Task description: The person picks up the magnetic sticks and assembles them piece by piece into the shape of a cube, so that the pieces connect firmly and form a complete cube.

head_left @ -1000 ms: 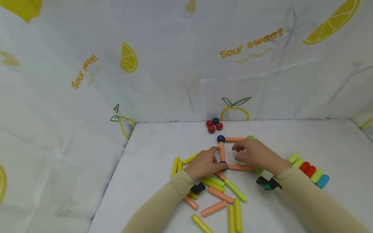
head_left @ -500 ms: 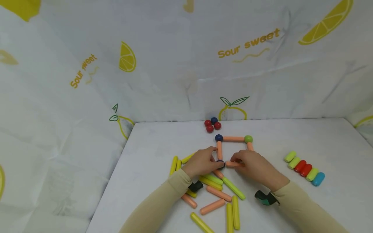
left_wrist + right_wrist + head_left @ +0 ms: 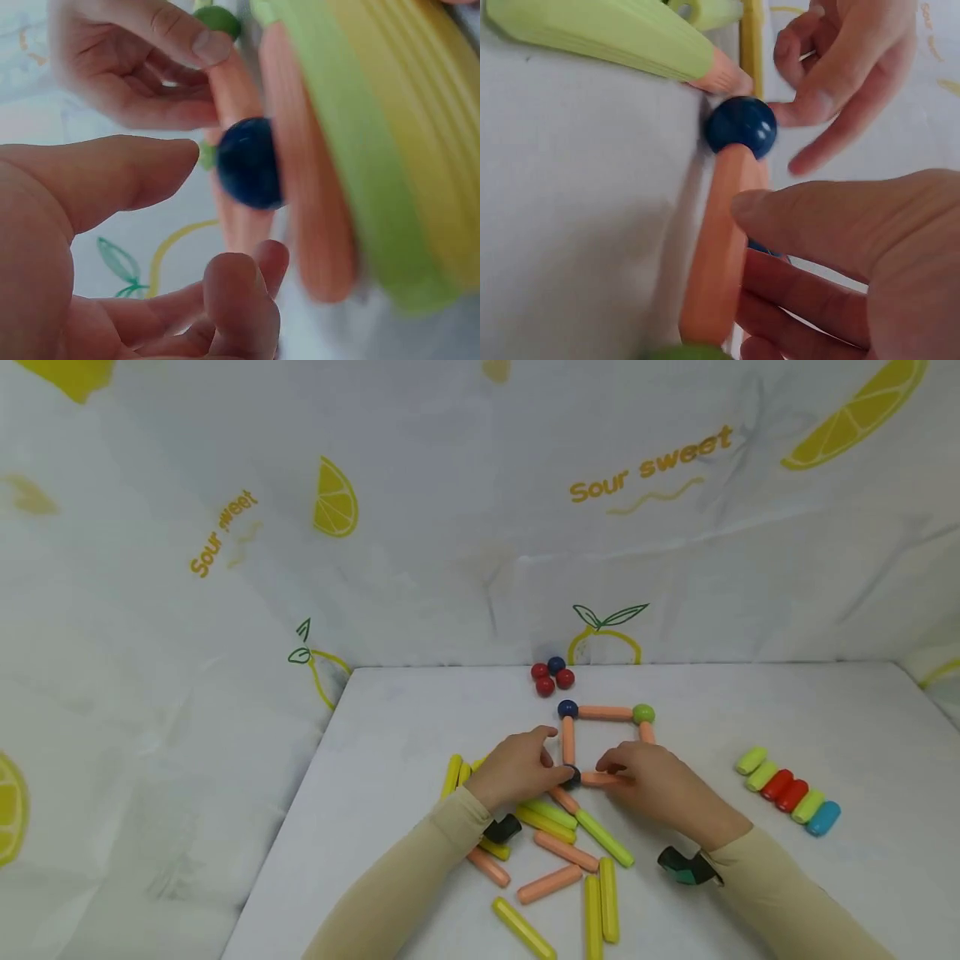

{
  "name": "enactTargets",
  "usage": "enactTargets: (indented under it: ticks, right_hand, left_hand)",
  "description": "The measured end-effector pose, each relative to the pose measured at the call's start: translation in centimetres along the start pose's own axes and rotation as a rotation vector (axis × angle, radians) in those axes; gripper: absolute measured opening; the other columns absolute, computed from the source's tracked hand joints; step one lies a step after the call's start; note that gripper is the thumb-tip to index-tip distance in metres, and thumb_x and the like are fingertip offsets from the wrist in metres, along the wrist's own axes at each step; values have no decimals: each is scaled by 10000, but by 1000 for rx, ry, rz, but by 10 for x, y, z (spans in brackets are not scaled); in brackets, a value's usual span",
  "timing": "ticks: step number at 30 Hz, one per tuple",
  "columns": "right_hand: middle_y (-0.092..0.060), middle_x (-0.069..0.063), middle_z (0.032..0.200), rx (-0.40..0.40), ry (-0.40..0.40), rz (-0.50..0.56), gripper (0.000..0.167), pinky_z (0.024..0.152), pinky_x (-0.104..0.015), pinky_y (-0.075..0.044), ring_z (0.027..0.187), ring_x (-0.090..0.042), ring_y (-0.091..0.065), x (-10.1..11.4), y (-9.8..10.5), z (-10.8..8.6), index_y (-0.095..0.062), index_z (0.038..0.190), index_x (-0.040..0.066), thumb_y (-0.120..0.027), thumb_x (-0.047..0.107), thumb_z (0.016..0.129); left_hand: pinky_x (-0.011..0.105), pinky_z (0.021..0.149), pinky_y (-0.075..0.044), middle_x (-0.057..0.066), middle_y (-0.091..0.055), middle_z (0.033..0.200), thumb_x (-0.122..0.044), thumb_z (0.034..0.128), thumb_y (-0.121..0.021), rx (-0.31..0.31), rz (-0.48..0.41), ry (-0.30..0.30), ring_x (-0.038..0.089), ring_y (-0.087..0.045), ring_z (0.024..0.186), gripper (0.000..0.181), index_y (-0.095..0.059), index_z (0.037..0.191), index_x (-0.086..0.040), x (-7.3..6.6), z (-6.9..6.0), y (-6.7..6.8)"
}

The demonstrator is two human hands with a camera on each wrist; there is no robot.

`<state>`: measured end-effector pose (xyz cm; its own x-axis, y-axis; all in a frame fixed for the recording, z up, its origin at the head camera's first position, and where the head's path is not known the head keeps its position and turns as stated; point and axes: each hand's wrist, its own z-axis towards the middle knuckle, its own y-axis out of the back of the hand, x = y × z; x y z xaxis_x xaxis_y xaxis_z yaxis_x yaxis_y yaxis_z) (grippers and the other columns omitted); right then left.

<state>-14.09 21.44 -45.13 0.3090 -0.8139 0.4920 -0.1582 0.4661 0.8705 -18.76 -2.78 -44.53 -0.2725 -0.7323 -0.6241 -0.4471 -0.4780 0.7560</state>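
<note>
Orange sticks joined by balls form a four-sided frame on the white table (image 3: 750, 710). My right hand (image 3: 663, 789) pinches the near orange stick (image 3: 720, 247) between thumb and fingers; its far end meets a dark blue ball (image 3: 742, 127) and a green ball (image 3: 217, 21) sits at its other end. Beside the blue ball is my left hand (image 3: 517, 768), thumb and fingers spread apart with nothing between them. Its thumb tip is very close to the ball; contact is unclear. A second blue ball (image 3: 567, 709) and a light green ball (image 3: 643, 714) mark the far corners.
Loose yellow sticks (image 3: 523, 928), orange sticks (image 3: 550, 884) and green sticks (image 3: 604, 838) lie in front of and under the left forearm. Several short coloured pieces (image 3: 792, 795) line up at right. Red balls (image 3: 545, 687) and one blue ball (image 3: 556, 665) cluster at the back.
My right hand has shifted from the frame's right side to the near orange stick and taken hold of it. A gap between that stick and the blue ball has closed. The left fingers have spread.
</note>
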Motion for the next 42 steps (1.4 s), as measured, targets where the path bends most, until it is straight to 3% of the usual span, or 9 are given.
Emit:
enactTargets:
  ticks: [3,7,12,17,20,23,30,37,42]
  right_hand:
    - [-783,-1,1076,-13,-31,12,197,877,-471,-644,982,-197,-726,-3,10,-10,-798,1142,127,-835,169,953]
    - [-780,-39,1118,-56,-61,-14,266,917,-559,-625,1048,-286,-719,-18,27,-27,-784,1190,107,-846,167,938]
    - [-770,-157,1210,-130,-119,-65,292,913,-646,-589,1114,-419,-712,-62,52,-55,-768,1243,80,-807,140,960]
    - [-716,-309,1241,-120,-250,-79,327,876,-676,-576,1090,-529,-673,-115,80,-81,-724,1278,-5,-767,114,977]
    - [-697,-355,1202,-64,-324,-78,358,819,-641,-599,1046,-548,-652,-137,91,-89,-689,1286,-57,-754,132,989]
    - [-703,-361,1177,-26,-347,-65,368,765,-589,-620,1026,-536,-661,-149,96,-92,-678,1293,-67,-738,150,1002]
    - [-685,-361,1220,50,-347,-28,371,750,-492,-649,1045,-499,-657,-152,96,-82,-689,1354,1,-714,147,1014]
    - [-673,-319,1237,117,-352,5,294,732,-379,-614,1021,-400,-639,-150,96,-65,-752,1287,48,-705,165,1021]
    - [-688,-276,1241,131,-350,24,304,729,-324,-562,1018,-354,-645,-148,94,-58,-763,1262,45,-735,202,1004]
  left_hand:
    - [231,664,-505,-80,-701,955,-397,1016,-752,-17,4,-87,95,-609,780,390,-719,1327,-164,4,-11,10]
    - [207,722,-519,-129,-720,959,-276,1028,-763,48,54,-235,61,-601,831,104,-800,1109,-222,17,-26,18]
    - [155,887,-540,-169,-758,1167,-248,1048,-738,159,109,-335,-46,-642,992,184,-800,1221,-248,31,-30,11]
    - [166,963,-545,-145,-748,1245,-218,1063,-713,218,140,-318,-48,-660,1102,255,-766,1311,-244,39,-30,5]
    - [173,937,-535,-138,-734,1192,-246,1060,-717,247,189,-296,-31,-632,1044,240,-779,1292,-237,42,-31,6]
    - [178,890,-523,-133,-701,1120,-299,1055,-722,266,220,-283,-5,-598,960,206,-794,1240,-243,44,-31,6]
    - [187,862,-521,-152,-692,1068,-312,1046,-736,267,167,-271,10,-599,903,113,-762,1143,-259,39,-31,6]
    - [193,828,-540,-184,-738,1125,-319,1060,-712,211,71,-280,-3,-619,906,206,-769,1254,-280,42,-34,13]
    - [201,796,-533,-192,-724,1092,-286,1054,-712,184,42,-298,28,-596,893,217,-773,1263,-282,35,-32,21]
